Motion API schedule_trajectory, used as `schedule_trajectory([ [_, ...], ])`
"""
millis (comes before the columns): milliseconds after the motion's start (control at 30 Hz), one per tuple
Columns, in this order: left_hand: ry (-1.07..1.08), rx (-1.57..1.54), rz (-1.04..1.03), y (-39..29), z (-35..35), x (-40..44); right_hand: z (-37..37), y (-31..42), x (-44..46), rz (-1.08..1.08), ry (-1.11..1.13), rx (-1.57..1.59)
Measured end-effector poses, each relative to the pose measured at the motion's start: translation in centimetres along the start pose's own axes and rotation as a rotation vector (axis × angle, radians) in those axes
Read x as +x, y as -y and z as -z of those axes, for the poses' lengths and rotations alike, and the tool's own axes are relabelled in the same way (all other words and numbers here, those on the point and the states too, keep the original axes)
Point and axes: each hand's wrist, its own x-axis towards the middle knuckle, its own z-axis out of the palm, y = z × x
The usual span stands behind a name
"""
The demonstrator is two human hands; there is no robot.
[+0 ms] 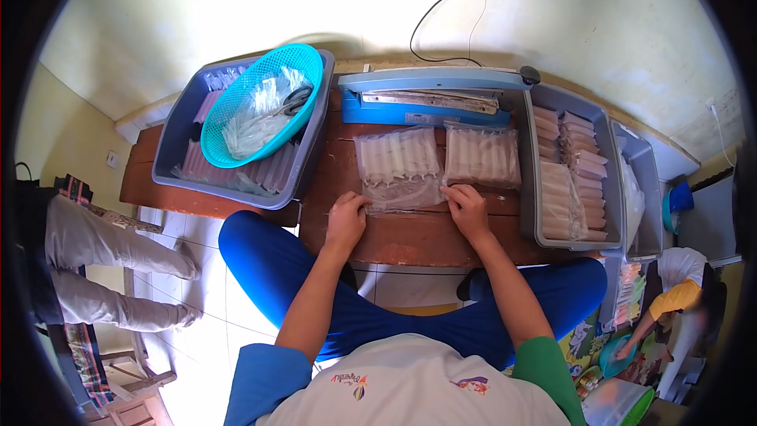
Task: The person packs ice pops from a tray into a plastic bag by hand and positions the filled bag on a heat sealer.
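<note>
A clear plastic bag point(400, 159) lies flat on the brown wooden table, with a row of pale, tube-shaped packets in its far part. Its near part is loose, unfilled film. My left hand point(347, 219) is closed on the bag's near left corner, fingertips pinched. At the near right corner, my right hand point(467, 209) pinches the film too. Just right of it lies a second filled bag point(482, 156), flat and apart from my fingers. Behind both bags stands a blue impulse sealer point(426, 117) with its long arm point(438, 77) across the top.
On the left, a turquoise basket point(211, 130) of plastic bags and scissors point(296, 101) rests on a grey tub point(167, 159) of packets. Another grey tub point(530, 217) of packets stands right, beside a third tub point(656, 246). People are at both sides; a cable point(413, 41) hangs behind.
</note>
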Motion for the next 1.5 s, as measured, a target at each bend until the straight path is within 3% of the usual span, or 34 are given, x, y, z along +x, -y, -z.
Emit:
schedule_trajectory([
  [333, -0.037, -0.082, 0.07, -1.2, 1.2, 1.0, 0.0, -0.1, 0.2, -0.037, 0.012, 0.007],
  [667, -0.386, -0.605, -0.009, -3.3, 4.1, 6.2, 3.7, 5.1, 7.9, -0.112, -0.184, 0.196],
  [800, -0.321, -0.89, 0.116, -5.1, 5.5, 7.2, 5.9, 6.2, 9.6, -0.179, -0.154, 0.126],
  [967, -0.091, -1.079, 0.307, -7.0, 7.2, 7.4, 7.2, 5.9, 9.1, -0.407, 0.041, 0.341],
  [1067, -0.053, -1.139, 0.259, -6.0, 6.5, 7.3, 8.4, 7.2, 8.7, -0.468, 0.065, 0.399],
  [1200, -0.03, -1.147, 0.248, -6.3, 6.4, 7.3, 9.7, 7.4, 8.6, -0.549, 0.14, 0.401],
  [1400, -0.039, -1.029, 0.185, -5.8, 5.5, 7.5, 9.1, 5.7, 7.6, -0.61, 0.186, 0.651],
  [1500, -0.008, -0.988, 0.249, -5.5, 4.9, 7.2, 8.2, 5.4, 7.1, -0.664, 0.152, 0.774],
])
